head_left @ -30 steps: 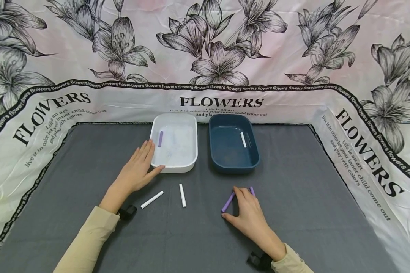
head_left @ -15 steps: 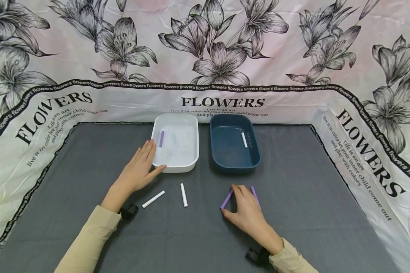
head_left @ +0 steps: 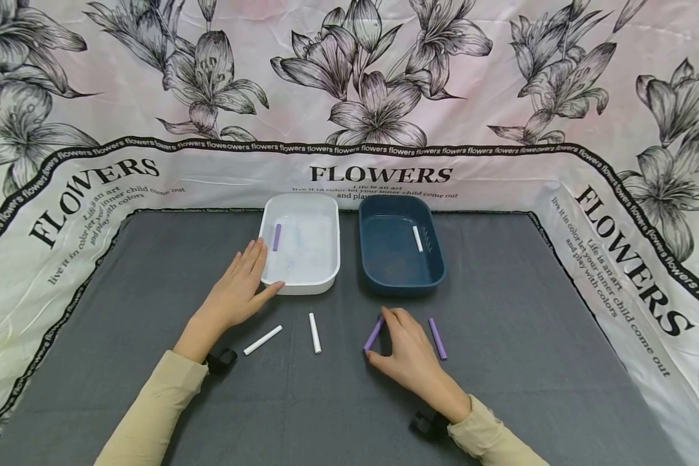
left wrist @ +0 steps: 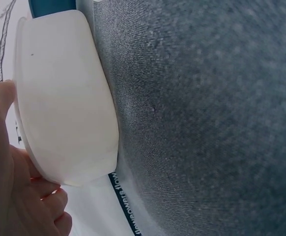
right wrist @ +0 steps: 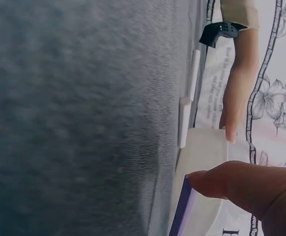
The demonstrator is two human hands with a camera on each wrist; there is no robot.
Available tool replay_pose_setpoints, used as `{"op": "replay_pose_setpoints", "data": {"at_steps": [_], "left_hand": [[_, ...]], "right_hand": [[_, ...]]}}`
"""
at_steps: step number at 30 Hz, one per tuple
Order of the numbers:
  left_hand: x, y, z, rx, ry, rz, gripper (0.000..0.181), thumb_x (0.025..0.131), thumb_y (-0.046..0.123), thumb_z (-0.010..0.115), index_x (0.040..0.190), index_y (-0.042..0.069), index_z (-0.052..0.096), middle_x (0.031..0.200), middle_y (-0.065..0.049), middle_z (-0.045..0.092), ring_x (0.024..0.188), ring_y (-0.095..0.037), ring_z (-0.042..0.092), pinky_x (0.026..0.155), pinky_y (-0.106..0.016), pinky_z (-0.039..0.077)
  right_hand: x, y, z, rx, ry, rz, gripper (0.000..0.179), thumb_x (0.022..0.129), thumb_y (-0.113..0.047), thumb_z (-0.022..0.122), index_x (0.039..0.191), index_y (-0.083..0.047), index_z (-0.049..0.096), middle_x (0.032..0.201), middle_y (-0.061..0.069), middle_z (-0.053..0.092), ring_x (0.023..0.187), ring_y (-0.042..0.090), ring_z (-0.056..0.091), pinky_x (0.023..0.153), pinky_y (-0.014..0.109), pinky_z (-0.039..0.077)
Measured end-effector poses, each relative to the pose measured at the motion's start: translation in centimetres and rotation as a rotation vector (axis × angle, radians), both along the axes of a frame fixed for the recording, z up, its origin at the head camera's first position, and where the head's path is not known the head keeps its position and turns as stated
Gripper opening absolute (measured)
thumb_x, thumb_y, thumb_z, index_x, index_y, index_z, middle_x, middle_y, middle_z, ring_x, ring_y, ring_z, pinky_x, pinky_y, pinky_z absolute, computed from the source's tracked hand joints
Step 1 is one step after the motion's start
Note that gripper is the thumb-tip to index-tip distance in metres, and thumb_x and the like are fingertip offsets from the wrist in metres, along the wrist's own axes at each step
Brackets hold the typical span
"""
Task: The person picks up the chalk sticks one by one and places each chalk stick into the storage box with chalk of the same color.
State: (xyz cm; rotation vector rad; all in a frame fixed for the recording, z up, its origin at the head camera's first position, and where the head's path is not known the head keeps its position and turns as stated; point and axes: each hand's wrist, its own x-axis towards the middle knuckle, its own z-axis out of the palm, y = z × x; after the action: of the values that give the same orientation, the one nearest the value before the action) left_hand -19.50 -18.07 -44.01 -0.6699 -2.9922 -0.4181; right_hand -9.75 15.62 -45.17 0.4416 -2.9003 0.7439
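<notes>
Purple stick [head_left: 373,334]: slim, straight, evenly coloured; pinched in right hand [head_left: 410,357].

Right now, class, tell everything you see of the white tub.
The white tub is open-topped, smooth and apparently plastic, with rounded corners and a dark speck on its outer wall. It stands upright on the gray cloth, beside but apart from the blue tub. One purple stick lies inside, toward the left wall. The left hand touches the tub, thumb at the near rim, fingers along the left side.

Purple sticks [head_left: 437,338], white sticks [head_left: 315,333] — white tub [head_left: 299,288], dark-blue tub [head_left: 404,288], grey cloth [head_left: 512,291] (black-flowered pale backdrop [head_left: 378,113])
</notes>
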Motion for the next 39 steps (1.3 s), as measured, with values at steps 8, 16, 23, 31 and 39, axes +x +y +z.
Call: {"op": "replay_pose_setpoints", "data": {"at_steps": [8,16,23,31,39], "left_hand": [[-0.1,0.0,0.1,0.008,-0.016,0.003,0.089,0.101,0.055,0.044,0.155,-0.008,0.012,0.164,-0.021,0.004,0.152,-0.032,0.002,0.12,-0.051,0.008],[-0.1,-0.1,0.2,0.01,-0.045,0.0,0.089,0.102,0.056,0.042,0.155,-0.007,0.009,0.164,-0.02,0.0,0.152,-0.031,-0.001,0.12,-0.051,0.006],[0.2,-0.5,0.3,0.027,-0.065,0.008,0.088,0.102,0.056,0.041,0.155,-0.006,0.008,0.165,-0.019,0.0,0.152,-0.032,-0.001,0.12,-0.05,0.005],[0.3,-0.4,0.4,0.028,-0.059,0.001,0.088,0.102,0.056,0.042,0.155,-0.007,0.01,0.164,-0.02,0.001,0.152,-0.032,0.0,0.12,-0.05,0.006],[0.3,0.1,0.5,0.011,-0.046,-0.001,0.088,0.102,0.053,0.044,0.155,-0.008,0.01,0.164,-0.021,0.002,0.151,-0.033,0.001,0.12,-0.052,0.007]], "right_hand": [[-0.8,-1.1,1.0,-0.013,-0.025,0.031,0.084,0.073,-0.034,0.086,0.139,0.006,0.052,0.129,0.017,0.056,0.125,0.037,0.05,0.106,0.053,0.04],[-1.6,-2.1,2.2,-0.048,-0.018,0.069,0.084,0.074,-0.03,0.086,0.14,0.006,0.05,0.13,0.017,0.055,0.132,0.04,0.045,0.113,0.051,0.032],[-2.4,-2.5,3.9,-0.102,-0.04,0.081,0.084,0.077,-0.03,0.084,0.144,0.003,0.047,0.135,0.018,0.053,0.137,0.043,0.039,0.111,0.054,0.033],[-2.9,-2.6,5.1,-0.127,-0.002,0.081,0.084,0.077,-0.028,0.084,0.145,0.003,0.047,0.135,0.016,0.052,0.139,0.042,0.037,0.114,0.052,0.03],[-3.7,-2.6,6.2,-0.143,0.021,0.081,0.082,0.078,-0.03,0.082,0.145,0.003,0.047,0.136,0.016,0.052,0.14,0.042,0.035,0.114,0.052,0.03]]}}
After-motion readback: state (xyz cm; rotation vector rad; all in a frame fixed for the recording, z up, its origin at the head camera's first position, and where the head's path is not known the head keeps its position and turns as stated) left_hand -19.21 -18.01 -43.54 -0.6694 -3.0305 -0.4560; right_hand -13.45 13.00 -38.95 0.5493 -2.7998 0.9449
